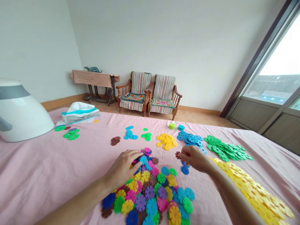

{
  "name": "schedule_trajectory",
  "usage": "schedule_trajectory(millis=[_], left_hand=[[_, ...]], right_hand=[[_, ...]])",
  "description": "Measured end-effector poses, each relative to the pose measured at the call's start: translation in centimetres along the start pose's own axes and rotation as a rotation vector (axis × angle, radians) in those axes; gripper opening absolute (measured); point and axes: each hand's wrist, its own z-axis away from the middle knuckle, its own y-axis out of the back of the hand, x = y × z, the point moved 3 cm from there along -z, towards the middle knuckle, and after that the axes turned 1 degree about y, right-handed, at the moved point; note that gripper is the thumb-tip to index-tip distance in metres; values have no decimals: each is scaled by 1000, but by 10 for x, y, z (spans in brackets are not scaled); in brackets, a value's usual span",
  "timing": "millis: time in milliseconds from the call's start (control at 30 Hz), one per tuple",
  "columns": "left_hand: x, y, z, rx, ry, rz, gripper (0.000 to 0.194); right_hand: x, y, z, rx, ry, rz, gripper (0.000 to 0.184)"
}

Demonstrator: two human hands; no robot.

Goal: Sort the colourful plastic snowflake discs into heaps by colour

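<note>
The dark red-brown, notched plastic disc (177, 155) was at the fingertips of your right hand (192, 157), which looked closed in a pinch on its edge; with so little rim caught, a slack grip could have let it slip. Just below those fingers lay a few dark blue notched discs (185, 169), which a low wrist might have nudged. Your left hand (124, 164) was spread, gripping nothing that showed, its fingertips over the far end of the loose multicoloured heap of plastic discs (150, 192); pressing or dragging there could have sent overlapping pieces sliding. Just beyond your right fingers sat the bright blue disc pile (191, 138), close enough for a forward sweep to scatter. Right of those fingers and nearer you, the long bank of yellow discs (253, 187) risked a bump from your arm.
</note>
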Motion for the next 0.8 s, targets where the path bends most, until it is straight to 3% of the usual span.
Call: schedule_trajectory(millis=[100,233,300,500,800], left_hand=[[0,0,0,-14,5,-6,31],[1,0,0,-14,9,-2,31],[1,0,1,-13,12,-1,30],[-1,-1,0,4,22,10,29],[2,-3,-1,-67,-20,-9,32]], right_hand=[[-28,-11,3,-130,105,-207,28],[-46,-20,7,-60,149,-115,16],[-47,-26,9,-80,188,-21,8],[-46,-36,13,-100,234,81,18],[-50,-34,15,-133,179,83,14]])
